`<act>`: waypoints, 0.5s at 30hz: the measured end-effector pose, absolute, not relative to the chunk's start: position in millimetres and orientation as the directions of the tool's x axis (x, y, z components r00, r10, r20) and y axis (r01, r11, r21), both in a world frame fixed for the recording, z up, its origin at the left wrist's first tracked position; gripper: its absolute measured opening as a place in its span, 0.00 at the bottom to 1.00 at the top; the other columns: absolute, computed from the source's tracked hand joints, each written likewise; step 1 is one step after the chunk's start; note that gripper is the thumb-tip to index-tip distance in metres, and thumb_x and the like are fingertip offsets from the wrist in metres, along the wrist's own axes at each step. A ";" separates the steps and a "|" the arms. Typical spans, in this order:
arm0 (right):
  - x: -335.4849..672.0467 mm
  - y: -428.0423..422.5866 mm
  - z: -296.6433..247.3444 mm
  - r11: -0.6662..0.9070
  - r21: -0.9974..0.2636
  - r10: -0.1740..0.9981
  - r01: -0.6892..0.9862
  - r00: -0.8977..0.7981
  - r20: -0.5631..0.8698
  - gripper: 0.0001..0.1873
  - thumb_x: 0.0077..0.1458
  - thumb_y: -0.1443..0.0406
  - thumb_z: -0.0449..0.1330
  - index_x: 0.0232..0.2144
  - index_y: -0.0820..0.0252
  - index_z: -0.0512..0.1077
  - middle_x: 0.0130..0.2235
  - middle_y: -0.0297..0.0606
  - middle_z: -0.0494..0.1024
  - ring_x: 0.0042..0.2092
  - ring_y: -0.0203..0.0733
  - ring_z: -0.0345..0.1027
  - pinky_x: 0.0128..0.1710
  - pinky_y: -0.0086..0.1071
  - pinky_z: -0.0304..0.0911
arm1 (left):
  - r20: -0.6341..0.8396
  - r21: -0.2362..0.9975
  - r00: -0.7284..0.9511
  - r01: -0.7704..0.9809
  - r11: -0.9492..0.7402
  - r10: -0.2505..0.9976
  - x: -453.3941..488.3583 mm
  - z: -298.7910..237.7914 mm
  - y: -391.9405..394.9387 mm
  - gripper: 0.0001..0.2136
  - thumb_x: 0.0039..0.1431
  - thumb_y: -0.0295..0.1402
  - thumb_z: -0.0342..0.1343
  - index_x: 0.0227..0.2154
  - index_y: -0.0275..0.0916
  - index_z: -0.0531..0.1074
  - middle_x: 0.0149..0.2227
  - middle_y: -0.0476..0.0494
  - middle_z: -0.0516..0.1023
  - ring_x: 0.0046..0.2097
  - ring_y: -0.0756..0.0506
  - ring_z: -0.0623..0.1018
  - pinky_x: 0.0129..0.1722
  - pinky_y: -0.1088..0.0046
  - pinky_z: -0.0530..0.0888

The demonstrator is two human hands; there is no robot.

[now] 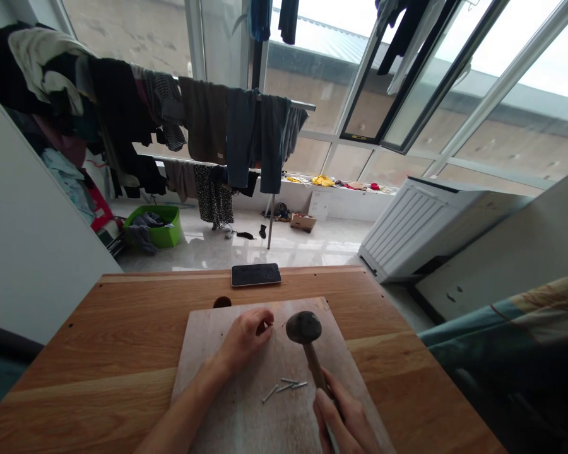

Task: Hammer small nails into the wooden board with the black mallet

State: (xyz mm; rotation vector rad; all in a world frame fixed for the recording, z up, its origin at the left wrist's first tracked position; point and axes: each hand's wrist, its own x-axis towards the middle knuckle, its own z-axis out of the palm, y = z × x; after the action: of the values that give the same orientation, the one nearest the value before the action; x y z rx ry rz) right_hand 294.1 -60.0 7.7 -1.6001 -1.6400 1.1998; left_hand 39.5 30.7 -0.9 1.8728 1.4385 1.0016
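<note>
My right hand (pixel 343 413) is wrapped around the wooden handle of a hammer (pixel 303 327), whose dark, rounded head is raised over the right part of a pale wooden board (pixel 208 353). Over the upper middle of that board is my left hand (pixel 247 337), its fingers curled together. Whatever those fingertips may hold is too small or hidden to make out. Several silver nails (pixel 286 387) lie loose on the board between my two hands, nearer to the right one.
The board rests on a brown wooden table (pixel 123 340). Beyond it lie a phone (pixel 256 275) and a small dark round object (pixel 222 302). Past the table stand a laundry rack (pixel 246 132), a green basin (pixel 165 234) and a white ribbed appliance (pixel 416 221). Patterned fabric (pixel 515 321) hangs at right.
</note>
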 end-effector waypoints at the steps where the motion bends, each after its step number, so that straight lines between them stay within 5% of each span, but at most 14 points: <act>1: 286.6 -56.8 8.4 -0.120 -0.880 0.962 0.459 -0.165 -0.218 0.40 0.59 0.36 0.50 0.56 0.59 0.73 0.25 0.39 0.78 0.25 0.43 0.73 0.22 0.28 0.68 | 0.213 0.808 0.140 0.531 -0.255 0.967 39.6 -0.9 30.9 0.04 0.58 0.26 0.53 0.33 0.39 0.71 0.33 0.48 0.77 0.33 0.48 0.75 0.36 0.74 0.70; 6: 261.0 -45.5 15.0 -0.114 -0.915 0.945 0.387 -0.242 -0.220 0.42 0.63 0.39 0.44 0.58 0.68 0.69 0.17 0.26 0.64 0.15 0.33 0.57 0.15 0.25 0.55 | 0.199 0.836 0.137 0.493 -0.241 0.970 40.5 -1.2 31.4 0.04 0.59 0.27 0.54 0.37 0.39 0.71 0.34 0.48 0.78 0.34 0.48 0.76 0.37 0.74 0.71; 15: 257.4 -42.0 13.7 -0.088 -0.886 0.946 0.455 -0.241 -0.218 0.42 0.61 0.37 0.48 0.59 0.66 0.70 0.16 0.26 0.64 0.15 0.35 0.58 0.17 0.26 0.59 | 0.206 0.846 0.146 0.470 -0.251 0.968 40.6 -1.2 31.6 0.11 0.56 0.24 0.53 0.41 0.39 0.71 0.33 0.48 0.78 0.34 0.47 0.77 0.37 0.73 0.70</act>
State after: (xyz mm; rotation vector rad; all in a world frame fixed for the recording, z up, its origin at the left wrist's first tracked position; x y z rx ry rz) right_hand 257.4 -42.0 13.7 -1.5210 -1.6963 1.3026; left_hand 40.6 31.6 -1.2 1.8086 1.3760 1.0304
